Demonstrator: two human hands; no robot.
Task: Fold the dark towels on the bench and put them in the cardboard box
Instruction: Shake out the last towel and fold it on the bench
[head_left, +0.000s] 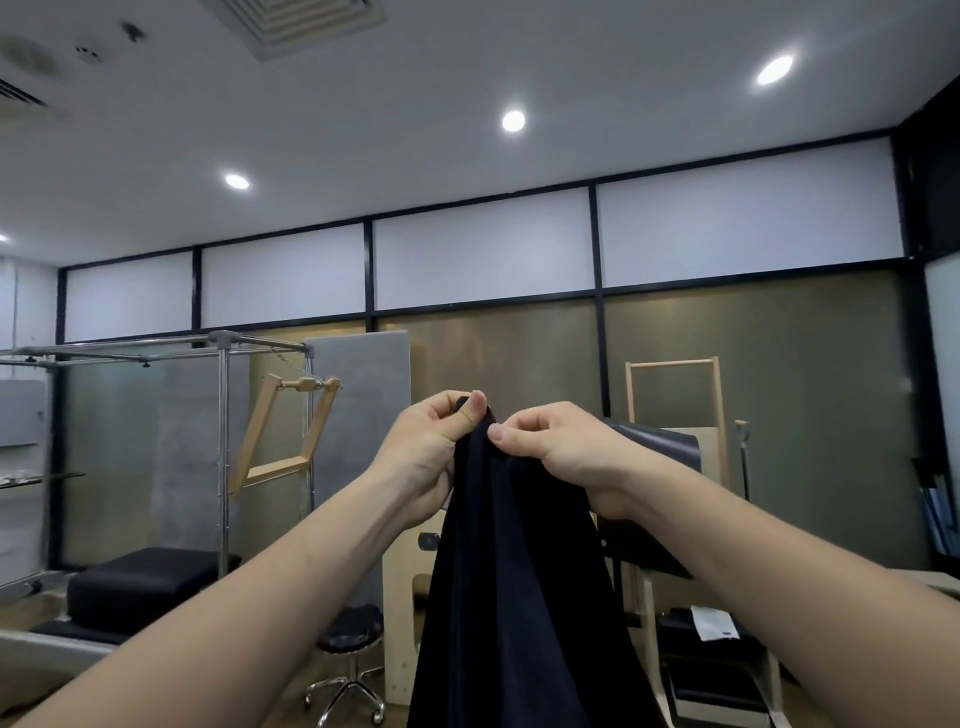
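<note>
A dark towel (514, 582) hangs straight down in front of me, held up at chest height. My left hand (426, 457) pinches its top edge between thumb and fingers. My right hand (561, 452) pinches the same top edge right beside it, so the two hands nearly touch. The towel's lower end runs out of the bottom of the view. Neither the bench nor the cardboard box is in view.
A metal-framed exercise bed with a black pad (150, 582) stands at the left. A black rolling stool (353, 654) is below my left forearm. Wooden equipment (675, 467) stands behind the towel and to the right. Glass wall panels close the room behind.
</note>
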